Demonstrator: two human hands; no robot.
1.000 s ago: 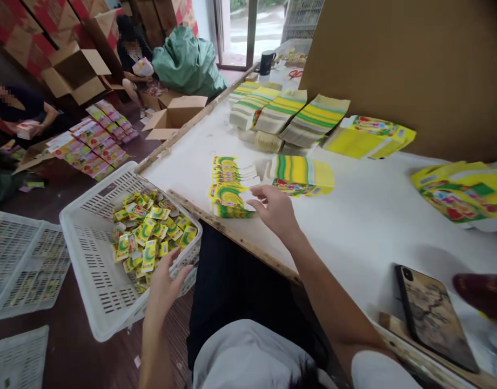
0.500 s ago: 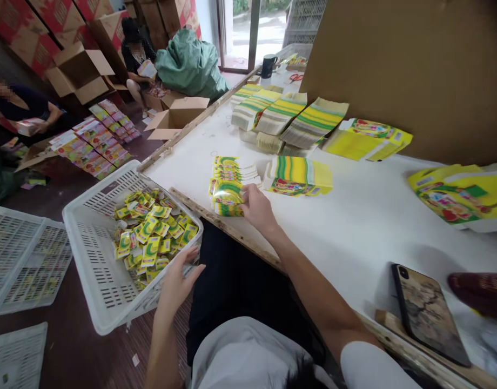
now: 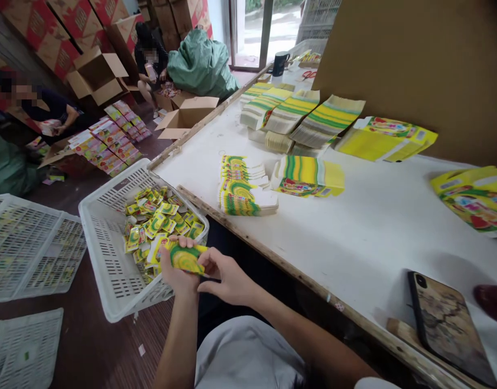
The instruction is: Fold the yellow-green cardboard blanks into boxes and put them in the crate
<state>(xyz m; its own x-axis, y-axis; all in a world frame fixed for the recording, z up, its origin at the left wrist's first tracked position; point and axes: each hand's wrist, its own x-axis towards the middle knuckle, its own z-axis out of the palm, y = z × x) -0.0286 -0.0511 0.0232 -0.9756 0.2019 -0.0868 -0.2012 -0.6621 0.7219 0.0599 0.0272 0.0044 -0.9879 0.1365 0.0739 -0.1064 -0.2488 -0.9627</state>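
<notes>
A small yellow and green printed carton (image 3: 186, 259) is held over the near edge of the white crate (image 3: 111, 270). My left hand (image 3: 179, 278) is closed around its left part, fingers over the far side. At its right end, my right hand (image 3: 230, 278) pinches the carton between thumb and fingers. Whether the carton is flat or opened up, I cannot tell. In the crate lies a heap of small yellow-green packs (image 3: 157, 221). On the table ahead sits a fanned stack of matching flat cartons (image 3: 242, 197).
Beside that stack are larger yellow box blanks (image 3: 301, 173), with more bundles (image 3: 329, 119) behind. A phone (image 3: 451, 324) lies at the table's right. The wooden table edge (image 3: 248, 235) runs before me. Two people sit at the far left near stacked boxes (image 3: 111, 138).
My right hand has taken a carton off the stack and brought it down and left to my left hand. My left hand has closed on it.
</notes>
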